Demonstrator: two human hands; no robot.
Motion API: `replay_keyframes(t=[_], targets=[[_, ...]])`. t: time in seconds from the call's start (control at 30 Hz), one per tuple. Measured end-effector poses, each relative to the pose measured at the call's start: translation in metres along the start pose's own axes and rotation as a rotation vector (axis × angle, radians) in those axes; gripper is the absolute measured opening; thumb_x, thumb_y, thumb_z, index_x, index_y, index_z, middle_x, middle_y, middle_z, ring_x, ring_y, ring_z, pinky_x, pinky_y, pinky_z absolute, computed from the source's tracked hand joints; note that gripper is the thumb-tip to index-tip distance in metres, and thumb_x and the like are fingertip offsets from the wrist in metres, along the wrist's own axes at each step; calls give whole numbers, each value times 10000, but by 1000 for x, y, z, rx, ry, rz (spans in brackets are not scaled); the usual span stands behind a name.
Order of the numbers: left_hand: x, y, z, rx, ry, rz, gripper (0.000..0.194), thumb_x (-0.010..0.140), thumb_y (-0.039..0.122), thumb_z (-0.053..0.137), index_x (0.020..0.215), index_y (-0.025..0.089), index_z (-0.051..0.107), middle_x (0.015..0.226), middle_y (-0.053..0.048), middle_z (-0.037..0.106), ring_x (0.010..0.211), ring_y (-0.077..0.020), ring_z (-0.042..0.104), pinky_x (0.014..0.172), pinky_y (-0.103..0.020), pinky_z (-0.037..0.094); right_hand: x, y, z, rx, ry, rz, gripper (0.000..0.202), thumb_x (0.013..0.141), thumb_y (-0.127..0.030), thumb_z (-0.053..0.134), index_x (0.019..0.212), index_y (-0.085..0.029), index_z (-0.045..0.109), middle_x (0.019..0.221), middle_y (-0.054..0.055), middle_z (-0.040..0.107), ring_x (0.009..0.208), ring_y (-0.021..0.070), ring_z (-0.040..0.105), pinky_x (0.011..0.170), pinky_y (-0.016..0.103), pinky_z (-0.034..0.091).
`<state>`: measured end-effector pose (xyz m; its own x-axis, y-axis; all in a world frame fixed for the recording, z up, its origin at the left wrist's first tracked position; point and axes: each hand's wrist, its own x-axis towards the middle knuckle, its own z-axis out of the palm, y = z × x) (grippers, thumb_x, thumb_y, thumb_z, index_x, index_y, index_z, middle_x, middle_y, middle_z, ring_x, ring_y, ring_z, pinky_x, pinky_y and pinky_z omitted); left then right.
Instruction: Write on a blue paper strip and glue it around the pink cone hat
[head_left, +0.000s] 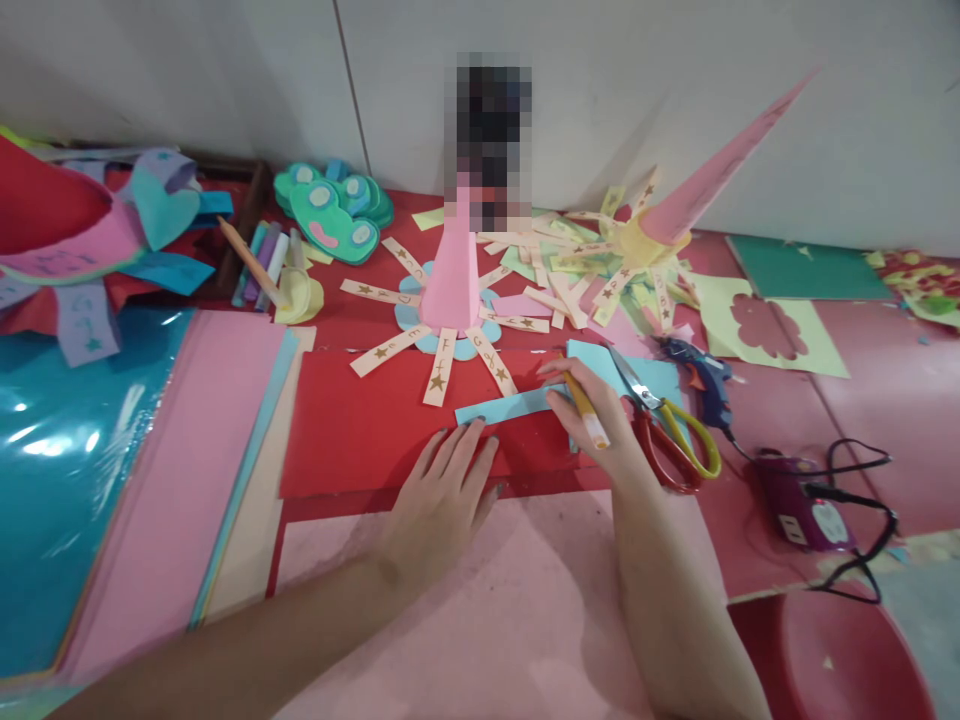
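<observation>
Our bare forearms (667, 590), left hand (441, 485) with fingers slightly parted, touching a light-blue paper strip (510, 406), right hand (611, 425) curled round a yellow-and-white pen (585, 408)

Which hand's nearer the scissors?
Right. The right hand is just left of the scissors; the left hand is much farther left of them, fingertips at the blue strip.
</observation>
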<state>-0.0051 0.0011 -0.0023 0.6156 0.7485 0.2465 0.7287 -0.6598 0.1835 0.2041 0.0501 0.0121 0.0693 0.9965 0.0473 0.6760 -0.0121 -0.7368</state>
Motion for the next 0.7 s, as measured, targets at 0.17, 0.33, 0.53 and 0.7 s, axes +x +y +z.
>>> replay_keyframes(t=[0.17,0.33,0.53,0.7], targets=[[1,-1,1,19,2,4,367,911,280,388,1188,98,545,1245,-143,573,1114,-269,553,969,-439,417,0,-1,-1,80,39,-19,224,730,-176,497,948,-224,525,872,39,642,818,182,620,743,326,454],[1,-1,2,42,-12,9,376,912,280,387,1204,98,538,1252,-133,573,1120,-265,548,980,-440,406,3,8,-2,58,220,-49,188,744,-192,503,930,-215,502,941,61,633,856,183,620,729,333,472],[1,0,1,33,-12,6,375,921,281,363,1188,100,555,1253,-135,574,1122,-262,549,982,-448,407,5,2,2,117,409,-4,136,809,-293,535,926,-230,509,894,52,632,846,182,618,681,319,493],[1,0,1,9,-19,0,365,919,272,360,1187,119,556,1262,-131,569,1130,-257,545,979,-447,412,-1,-11,16,387,270,36,165,826,-352,545,938,-232,533,894,46,636,842,178,623,751,338,530]])
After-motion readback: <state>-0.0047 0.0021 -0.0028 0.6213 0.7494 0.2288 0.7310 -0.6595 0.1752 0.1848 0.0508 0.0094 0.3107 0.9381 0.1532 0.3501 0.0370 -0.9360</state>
